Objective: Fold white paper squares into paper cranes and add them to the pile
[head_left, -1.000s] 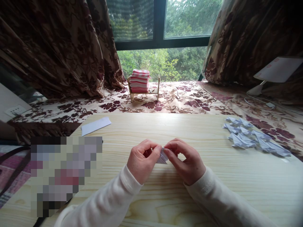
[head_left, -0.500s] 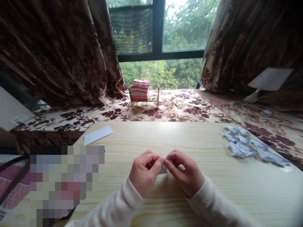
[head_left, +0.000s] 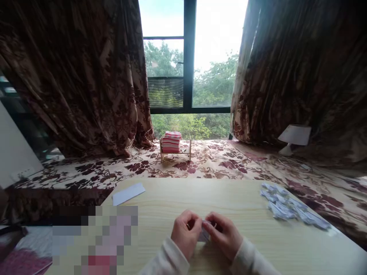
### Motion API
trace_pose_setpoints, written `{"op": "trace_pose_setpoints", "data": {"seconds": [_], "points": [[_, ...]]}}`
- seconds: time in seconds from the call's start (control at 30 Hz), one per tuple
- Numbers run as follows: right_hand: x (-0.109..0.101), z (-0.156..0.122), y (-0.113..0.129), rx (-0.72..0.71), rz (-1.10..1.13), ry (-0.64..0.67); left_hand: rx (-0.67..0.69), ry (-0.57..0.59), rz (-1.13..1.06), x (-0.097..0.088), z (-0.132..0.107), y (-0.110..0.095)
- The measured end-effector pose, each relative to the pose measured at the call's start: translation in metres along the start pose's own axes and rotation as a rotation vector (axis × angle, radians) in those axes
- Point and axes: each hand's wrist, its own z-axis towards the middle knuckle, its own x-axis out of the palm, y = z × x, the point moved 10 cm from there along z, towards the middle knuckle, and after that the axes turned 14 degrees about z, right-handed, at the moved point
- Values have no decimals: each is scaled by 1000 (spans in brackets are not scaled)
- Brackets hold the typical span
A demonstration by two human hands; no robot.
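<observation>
Between my fingertips, low over the wooden table (head_left: 160,221), is a small folded piece of pale paper (head_left: 203,235). My left hand (head_left: 187,233) pinches its left side with thumb and forefinger. From the other side my right hand (head_left: 225,235) pinches it too, thumb towards me. The fingers cover most of the paper, so its full shape is hidden. At the table's right lies a group of several folded paper pieces (head_left: 282,210), pale and pointed. A flat white strip of paper (head_left: 129,193) rests near the far left edge.
A blurred-out patch (head_left: 97,240) covers the table's left side. Behind the table, a flowered cloth (head_left: 212,162) covers a ledge. On it stand a small wooden rack (head_left: 175,153) with pink striped cloths (head_left: 171,142) and a white lamp (head_left: 295,135). Dark curtains (head_left: 114,84) flank the window.
The view has tilted upward, so the table and my hands sit lower in the picture and more window shows. Both hands still pinch the paper, close together.
</observation>
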Motion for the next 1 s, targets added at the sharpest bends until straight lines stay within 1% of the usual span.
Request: {"op": "trace_pose_setpoints", "data": {"seconds": [0.17,0.4,0.53,0.7,0.87,0.93,1.0], "points": [[-4,2,3,-12,-24,-49,9,-28,-34,-4,0,-4],[-6,4,2,-48,-36,-69,22,-30,-47,0,2,-7],[-8,4,1,-57,-20,-31,20,5,-19,6,6,-5],[-13,-1,4,-35,18,29,16,96,12,14,6,-5],[-16,-1,5,42,57,33,-58,170,-5,19,5,2],[-16,-1,13,4,43,42,-9,187,-2,20,4,-3],[-16,-2,18,-6,15,53,34,167,13,17,4,-8]]}}
